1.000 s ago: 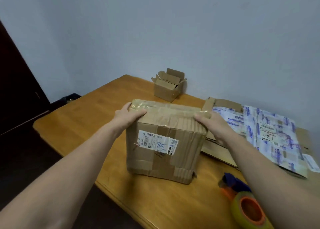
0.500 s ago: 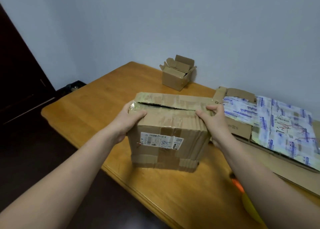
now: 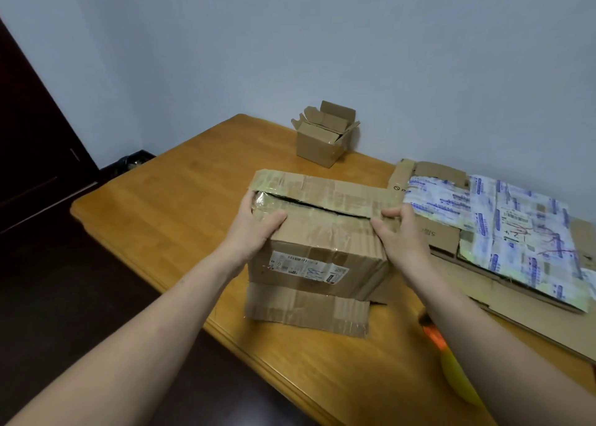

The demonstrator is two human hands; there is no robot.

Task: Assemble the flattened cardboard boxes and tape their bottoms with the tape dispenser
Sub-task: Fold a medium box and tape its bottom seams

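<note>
A worn cardboard box point(image 3: 322, 248) with old tape and a shipping label stands on the wooden table point(image 3: 180, 206) in front of me. Its top flaps lie almost closed, with a dark slit between them. My left hand point(image 3: 258, 224) grips the box's upper left corner, thumb on the near flap. My right hand point(image 3: 398, 232) grips the upper right corner, fingers curled over the flap edge. A loose flap sticks out at the box's bottom front. The tape dispenser point(image 3: 451, 364), orange and yellow, lies near the table's edge, mostly hidden behind my right forearm.
A small open cardboard box point(image 3: 322, 138) stands at the back by the wall. Flattened cardboard boxes point(image 3: 516, 232) covered in printed tape lie stacked at the right. The table's front edge runs diagonally under my forearms, with dark floor and a dark door at the left.
The box's top flaps have come apart, showing a dark slit, and the bottom front flap now sticks out. My view has shifted, so the tape dispenser is mostly hidden behind my right arm.
</note>
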